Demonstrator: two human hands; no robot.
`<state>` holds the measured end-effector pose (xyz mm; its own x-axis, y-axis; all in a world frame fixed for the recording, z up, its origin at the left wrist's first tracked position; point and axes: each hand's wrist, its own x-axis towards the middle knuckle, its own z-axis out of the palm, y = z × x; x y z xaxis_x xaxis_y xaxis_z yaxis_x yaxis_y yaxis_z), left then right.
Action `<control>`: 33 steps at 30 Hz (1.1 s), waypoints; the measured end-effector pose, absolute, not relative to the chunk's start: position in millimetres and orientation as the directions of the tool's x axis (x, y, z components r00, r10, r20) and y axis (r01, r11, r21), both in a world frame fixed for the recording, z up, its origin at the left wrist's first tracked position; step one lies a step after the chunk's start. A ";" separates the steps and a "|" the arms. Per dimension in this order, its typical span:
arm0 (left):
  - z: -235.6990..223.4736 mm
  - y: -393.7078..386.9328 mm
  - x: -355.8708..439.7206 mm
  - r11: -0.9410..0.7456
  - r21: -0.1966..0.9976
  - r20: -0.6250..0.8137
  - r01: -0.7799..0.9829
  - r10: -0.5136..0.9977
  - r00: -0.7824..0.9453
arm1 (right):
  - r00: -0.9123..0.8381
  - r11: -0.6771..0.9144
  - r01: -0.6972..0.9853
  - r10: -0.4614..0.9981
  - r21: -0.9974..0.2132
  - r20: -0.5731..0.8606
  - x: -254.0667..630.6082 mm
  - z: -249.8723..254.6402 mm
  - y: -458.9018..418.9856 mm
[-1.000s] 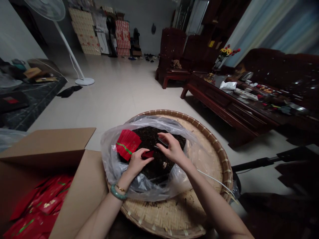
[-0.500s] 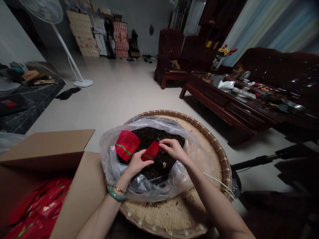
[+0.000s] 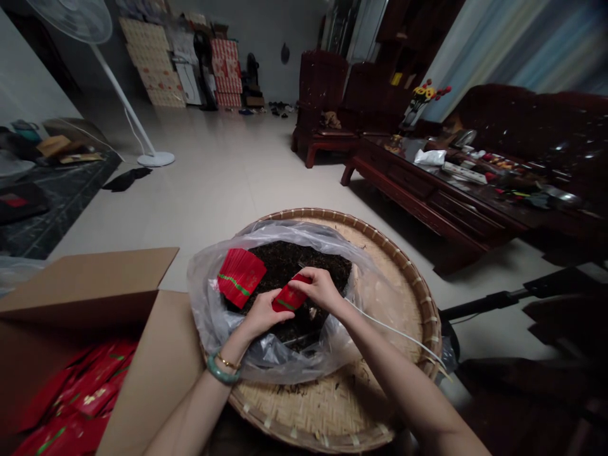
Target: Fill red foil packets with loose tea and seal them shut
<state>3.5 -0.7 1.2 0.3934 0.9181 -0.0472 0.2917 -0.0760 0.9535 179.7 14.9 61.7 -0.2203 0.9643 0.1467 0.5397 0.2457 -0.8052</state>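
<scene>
My left hand pinches the lower end of a small red packet with a green band. My right hand grips the packet's upper end, fingers closed on it. Both hands are over dark, loose, leaf-like material inside a clear plastic bag with its mouth spread wide. A fanned stack of similar red packets lies on the material, left of my hands. Just beyond my right hand, a small glint shows on the dark material; its source is too small to make out.
The bag sits on a round woven bamboo tray. To the left, a cardboard box holds many red packets. A white cord crosses the tray's right side. Further off are a wooden table and a standing fan.
My right hand has let go of a thin, dark, shiny-edged tool and taken the packet's upper end. The packet, first mostly hidden in my left hand, now shows between both hands.
</scene>
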 end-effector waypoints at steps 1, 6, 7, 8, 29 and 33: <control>3.1 -1.0 3.8 -0.080 0.954 -0.046 0.289 0.913 0.406 | -0.222 0.258 0.534 0.962 -0.805 0.161 178.7 60.3 15.7; 13.1 -2.0 3.6 0.002 0.981 -0.089 0.195 0.894 0.439 | -0.323 0.352 0.464 0.922 -0.813 0.215 177.4 56.9 16.1; 14.0 -1.9 3.1 0.037 0.987 -0.103 0.155 0.890 0.445 | -0.353 0.366 0.450 0.911 -0.815 0.214 176.9 56.4 15.5; 14.3 -1.6 2.6 0.074 0.991 -0.118 0.113 0.885 0.451 | -0.376 0.377 0.440 0.901 -0.815 0.214 176.2 55.5 15.0; 9.8 -0.1 4.3 -0.034 0.979 -0.024 0.200 0.961 0.277 | -0.428 0.698 0.640 0.670 -0.320 0.607 183.3 65.2 0.1; 6.1 -1.5 6.3 -0.134 0.947 0.063 0.291 0.969 0.240 | -0.492 0.710 0.684 0.619 -0.168 0.612 177.2 63.6 -7.7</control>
<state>6.3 -1.5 6.1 0.2400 0.9687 0.0630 0.2908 -0.1337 0.9474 177.2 -7.7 63.6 -0.4921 0.6194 0.6117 0.6841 0.7097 -0.1684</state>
